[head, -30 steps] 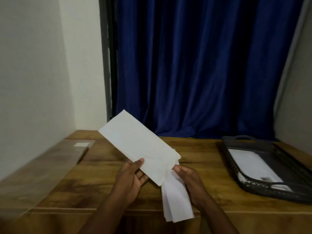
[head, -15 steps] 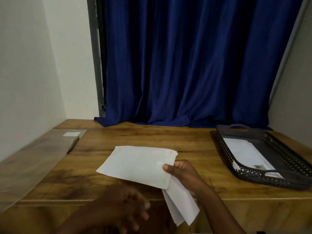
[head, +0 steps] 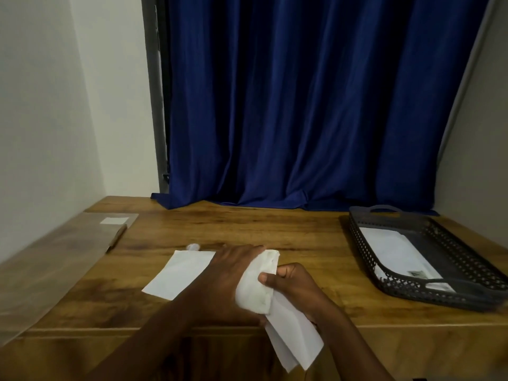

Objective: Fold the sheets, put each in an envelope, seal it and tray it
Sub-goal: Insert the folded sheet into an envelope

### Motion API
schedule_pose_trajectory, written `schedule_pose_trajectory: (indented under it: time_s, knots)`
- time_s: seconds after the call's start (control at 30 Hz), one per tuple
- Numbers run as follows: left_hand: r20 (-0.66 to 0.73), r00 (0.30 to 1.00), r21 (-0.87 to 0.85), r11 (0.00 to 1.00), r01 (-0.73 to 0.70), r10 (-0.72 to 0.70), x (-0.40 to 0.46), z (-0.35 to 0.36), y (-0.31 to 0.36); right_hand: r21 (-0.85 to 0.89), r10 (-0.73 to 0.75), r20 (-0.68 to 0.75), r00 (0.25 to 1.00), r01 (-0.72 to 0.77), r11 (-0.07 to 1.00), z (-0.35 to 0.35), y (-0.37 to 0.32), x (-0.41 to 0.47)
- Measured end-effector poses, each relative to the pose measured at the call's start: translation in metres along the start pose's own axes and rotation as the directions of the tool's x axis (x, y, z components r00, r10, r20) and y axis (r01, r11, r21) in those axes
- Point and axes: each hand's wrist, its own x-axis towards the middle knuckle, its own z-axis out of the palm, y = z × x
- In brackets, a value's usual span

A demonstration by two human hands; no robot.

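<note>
Head view, left to right: a white envelope point(head: 178, 273) lies flat on the wooden table point(head: 302, 237), the left hand point(head: 233, 270) laid across its right end, fingers hidden, grip unclear. Beside it, the right hand point(head: 291, 284) pinches folded sheets point(head: 294, 336) by thumb and curled fingers. Far right, a dark tray point(head: 390, 287) holds sealed envelopes point(head: 395, 254).

Bare table point(head: 302, 237) between hands and tray point(head: 365, 259); seemingly unobstructed.

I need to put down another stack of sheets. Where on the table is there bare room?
Bare wood lies between the envelope and the curtain, and between the right hand and the tray. It is crowded at the front middle, around both hands and the folded sheet.
</note>
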Motion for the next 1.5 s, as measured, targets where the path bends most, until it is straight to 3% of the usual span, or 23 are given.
schedule_pose_trajectory:
  time_s: [0.17,0.67,0.97,1.17,1.5]
  knots:
    - [0.018,0.994,-0.245,0.964,0.106,-0.105,-0.006,0.028,-0.016,0.042,-0.007,0.049,0.999,0.005,0.999,-0.006,0.005,-0.001]
    - [-0.062,0.996,0.054,0.996,0.073,-0.07,-0.005,0.048,-0.024,-0.065,0.084,0.001,0.996,-0.084,0.994,0.001,-0.006,0.01]
    - [-0.114,0.99,-0.079,0.994,0.078,-0.087,-0.009,0.044,-0.025,-0.129,0.135,0.065,0.989,-0.126,0.984,-0.015,-0.005,0.013]
    - [-0.129,0.99,-0.046,0.998,0.044,-0.05,-0.007,0.048,-0.028,-0.369,0.137,0.022,0.99,-0.119,0.922,-0.002,-0.007,0.028]
    - [-0.152,0.987,-0.091,0.995,0.032,-0.046,-0.01,0.04,-0.022,-0.418,0.198,-0.014,0.98,-0.185,0.89,0.01,-0.019,0.036]
